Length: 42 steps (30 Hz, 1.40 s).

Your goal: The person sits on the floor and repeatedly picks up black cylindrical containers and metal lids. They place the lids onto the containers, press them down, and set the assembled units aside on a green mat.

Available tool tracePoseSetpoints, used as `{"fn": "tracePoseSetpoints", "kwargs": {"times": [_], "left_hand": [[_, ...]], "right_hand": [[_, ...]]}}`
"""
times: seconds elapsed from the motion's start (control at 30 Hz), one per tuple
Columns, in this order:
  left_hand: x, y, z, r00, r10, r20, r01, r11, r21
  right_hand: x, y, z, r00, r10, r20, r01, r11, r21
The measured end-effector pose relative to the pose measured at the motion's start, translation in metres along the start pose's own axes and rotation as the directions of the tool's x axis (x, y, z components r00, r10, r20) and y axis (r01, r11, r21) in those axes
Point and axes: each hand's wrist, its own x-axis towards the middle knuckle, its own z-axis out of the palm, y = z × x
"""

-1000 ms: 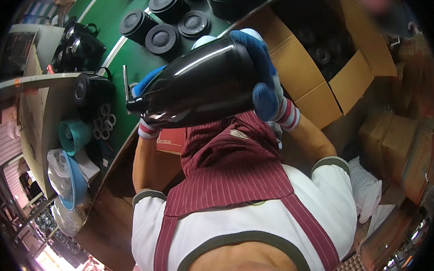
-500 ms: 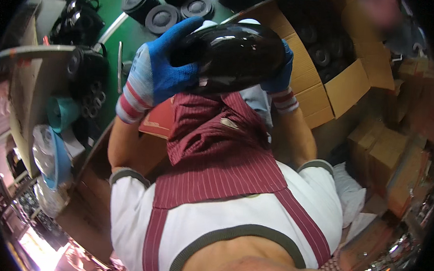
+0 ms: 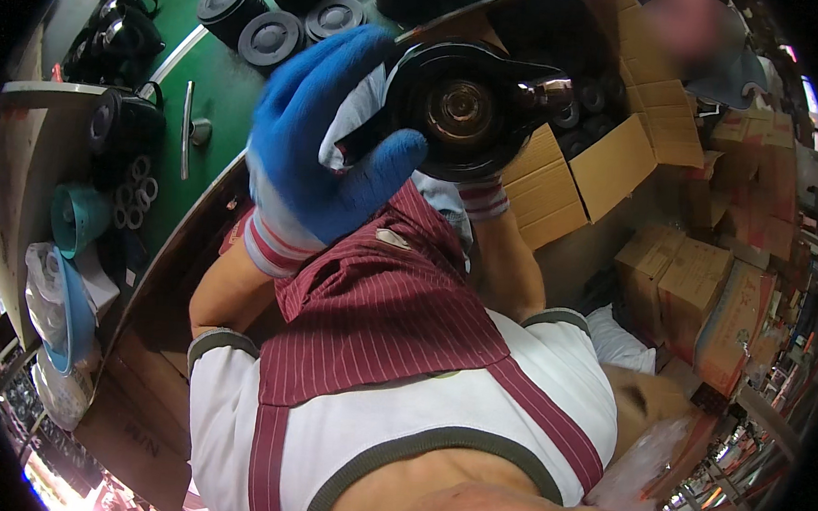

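Observation:
A glossy black jug (image 3: 508,136) is held up in front of me, tilted so that I look into its round mouth. The inside shines brown, and a spout-like part points right. My right hand is beneath and behind the jug; its fingers are hidden and only the striped glove cuff (image 3: 482,197) shows. At the jug's left side is my left hand (image 3: 318,144) in a blue-coated glove, fingers and thumb apart with a gap between them. Its thumb tip overlaps the jug's edge, and I cannot tell whether it touches.
Several black round lids or canisters (image 3: 272,40) stand on the green surface ahead. An opened cardboard box (image 3: 608,169) with dark round parts is at the right. Closed cartons (image 3: 694,280) are stacked farther right. At the left are a teal bowl (image 3: 80,220), a blue basin (image 3: 77,317) and pale rings (image 3: 135,195).
The jug has turned from its side so its mouth now faces me. My left hand has come off its side and spread apart, while my right hand has moved beneath or behind it.

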Motion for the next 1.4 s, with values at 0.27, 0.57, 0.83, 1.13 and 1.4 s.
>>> {"fn": "tracePoseSetpoints", "kwargs": {"times": [0.27,0.57,0.83,1.13,1.4], "left_hand": [[-0.005,0.028,0.022,0.992,0.052,-0.114,0.005,0.891,0.454],[0.012,0.002,0.008,0.948,0.286,-0.141,-0.221,0.908,0.356],[0.003,-0.013,0.0,0.983,0.156,-0.093,-0.127,0.956,0.265],[-0.076,-0.063,-0.018,0.754,-0.622,0.212,0.592,0.502,-0.631],[-0.068,-0.08,-0.004,0.112,-0.796,0.594,0.664,-0.385,-0.641]], "right_hand": [[-0.019,-0.014,0.002,0.98,-0.005,-0.201,-0.021,0.992,-0.127],[-0.04,-0.027,0.02,0.896,0.44,0.068,-0.358,0.62,0.698],[-0.014,-0.055,0.051,0.975,0.171,0.142,-0.221,0.805,0.55],[0.06,-0.119,0.057,0.936,-0.268,0.228,0.341,0.851,-0.4],[0.082,-0.146,0.085,0.728,-0.237,0.643,0.651,0.53,-0.543]]}}
